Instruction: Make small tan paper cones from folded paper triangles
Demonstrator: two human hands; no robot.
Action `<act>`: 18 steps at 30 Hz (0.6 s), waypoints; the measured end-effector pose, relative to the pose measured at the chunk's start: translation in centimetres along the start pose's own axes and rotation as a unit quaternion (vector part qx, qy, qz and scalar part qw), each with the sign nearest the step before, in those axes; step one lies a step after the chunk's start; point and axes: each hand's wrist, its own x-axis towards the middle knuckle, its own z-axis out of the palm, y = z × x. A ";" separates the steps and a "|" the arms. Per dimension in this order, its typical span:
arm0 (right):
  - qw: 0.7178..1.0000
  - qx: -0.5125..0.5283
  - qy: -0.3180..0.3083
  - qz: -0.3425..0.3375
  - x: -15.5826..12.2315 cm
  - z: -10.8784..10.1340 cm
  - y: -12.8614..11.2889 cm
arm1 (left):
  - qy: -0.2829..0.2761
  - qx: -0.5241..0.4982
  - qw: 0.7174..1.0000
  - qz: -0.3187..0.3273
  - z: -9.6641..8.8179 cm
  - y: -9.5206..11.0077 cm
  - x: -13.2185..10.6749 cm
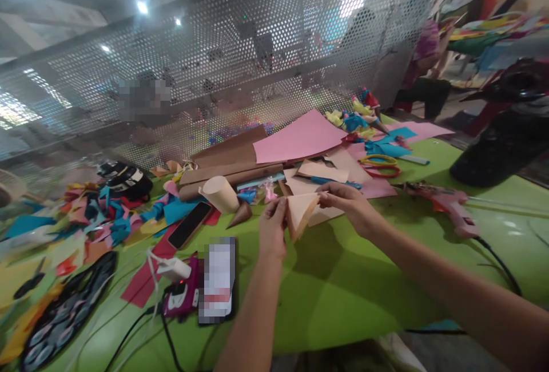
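A: What could be going wrong from here?

B: Both hands are pinching the folded cream paper (302, 209), holding it up between them above the green tabletop (343, 292). The left hand (273, 229) is clamping its left edge and the right hand (354, 206) its upper right corner. Since only fingertips are holding it, I'd say uneven pulling could be skewing the fold or letting an edge spring loose.

A: Anything risky beside the grip?

B: The glue gun (450, 203) is lying to the right of the right hand, its nozzle pointing towards the grip. A wide sweep of that arm could be knocking it; whether it's hot, I can't tell.

A: And the pose?

B: The left forearm is reaching up steeply from below the grip, fingers curling around the paper. The right forearm is slanting in from the lower right, fingers pointing left.
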 end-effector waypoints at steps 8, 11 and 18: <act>0.999 -0.007 0.028 -0.021 0.3 0.0 0.2 | 0.008 0.068 0.997 0.049 -0.1 -0.4 0.3; 0.998 -0.032 0.035 -0.050 0.2 0.1 0.2 | 0.006 0.094 0.993 0.071 -0.1 -0.6 0.3; 0.994 -0.065 0.038 -0.075 0.0 0.1 0.4 | 0.016 0.104 0.992 0.064 -0.2 -0.8 0.4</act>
